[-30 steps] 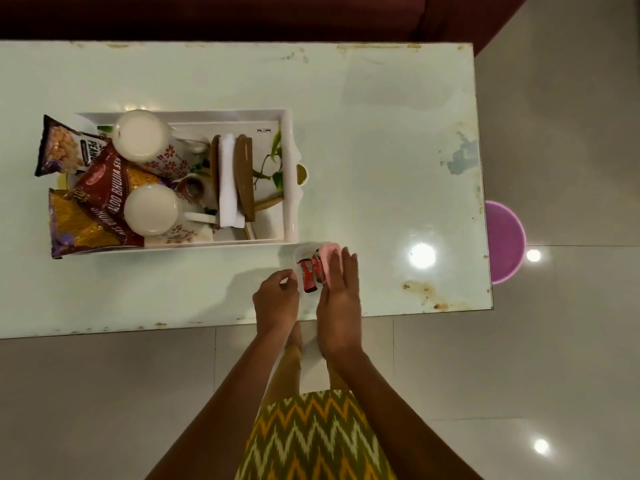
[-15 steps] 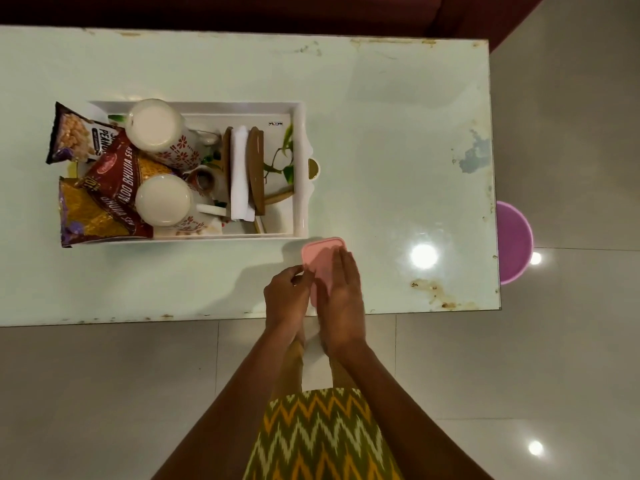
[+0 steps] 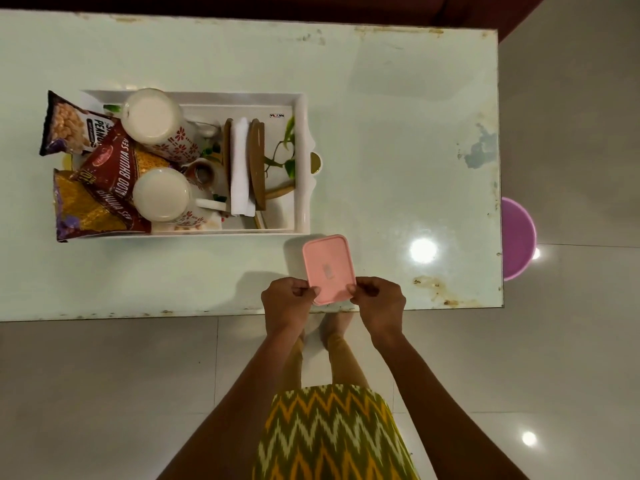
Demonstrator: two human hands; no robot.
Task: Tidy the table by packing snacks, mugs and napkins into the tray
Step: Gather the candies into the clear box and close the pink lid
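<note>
Pink rectangular plastic lidded box sits at centre frame near the pale table's front edge, just below the white tray's right corner; left hand and right hand pinch its near corners. Better press both evenly, then lift it level into the tray

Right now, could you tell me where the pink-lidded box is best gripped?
Take the pink-lidded box by its two long sides, coming from the near edge of the table. Its flat lid offers no hold, and its short near end faces you; the left hand and right hand pinch those near corners.
</note>
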